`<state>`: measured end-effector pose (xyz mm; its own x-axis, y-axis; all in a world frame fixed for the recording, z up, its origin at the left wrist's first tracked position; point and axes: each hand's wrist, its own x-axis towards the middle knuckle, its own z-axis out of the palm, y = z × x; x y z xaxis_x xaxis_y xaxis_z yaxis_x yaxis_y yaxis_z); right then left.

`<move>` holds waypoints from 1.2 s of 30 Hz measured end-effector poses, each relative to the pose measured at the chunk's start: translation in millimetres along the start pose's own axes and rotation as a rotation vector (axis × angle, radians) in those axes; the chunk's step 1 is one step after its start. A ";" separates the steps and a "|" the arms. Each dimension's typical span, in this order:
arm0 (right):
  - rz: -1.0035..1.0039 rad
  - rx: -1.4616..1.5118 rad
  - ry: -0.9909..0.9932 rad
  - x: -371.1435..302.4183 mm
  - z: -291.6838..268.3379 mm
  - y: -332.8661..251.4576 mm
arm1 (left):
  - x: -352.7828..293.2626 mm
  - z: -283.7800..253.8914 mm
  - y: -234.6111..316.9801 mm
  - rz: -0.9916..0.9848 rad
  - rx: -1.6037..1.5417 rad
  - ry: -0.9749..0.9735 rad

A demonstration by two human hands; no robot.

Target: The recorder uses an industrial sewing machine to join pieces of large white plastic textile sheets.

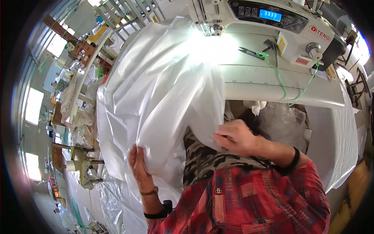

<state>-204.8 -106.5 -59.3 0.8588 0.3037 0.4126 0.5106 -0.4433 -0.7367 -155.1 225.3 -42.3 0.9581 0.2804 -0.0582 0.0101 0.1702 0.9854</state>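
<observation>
A large sheet of shiny white woven plastic (156, 89) spreads over the sewing machine's bed and hangs down into my lap in loose folds. Its far end runs up under the glaring lamp at the sewing machine (249, 17), where the needle area is washed out. My left hand (139, 163) grips the sheet low on its left side, the fingertips partly behind a fold. Over my lap, my right hand (237, 137) pinches the sheet's right edge, the fingers slightly blurred.
Thread snips (251, 53) tied with green cord (278, 74) lie right of the lamp's glare. A ruler scale (265, 85) runs along the bed's near edge. Clear plastic (282, 123) bunches below it. A metal rack (130, 15) stands behind; a small stool (83, 167) is at left.
</observation>
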 end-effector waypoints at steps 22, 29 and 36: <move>0.536 0.338 0.274 42.6 71.8 44.9 | -25.8 85.7 4.8 0.852 1.049 -0.309; 0.727 0.783 0.031 34.4 69.7 33.7 | 10.1 66.8 12.8 1.006 1.110 -0.188; 0.333 1.132 -0.272 -10.2 13.1 -37.6 | 1.2 55.4 33.5 0.235 0.380 -0.519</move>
<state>-233.3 -81.9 -42.9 0.8354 0.5427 0.0874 -0.1757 0.4141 -0.8931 -137.7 179.0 -0.4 0.9593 -0.2361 0.1549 -0.2061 -0.2101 0.9557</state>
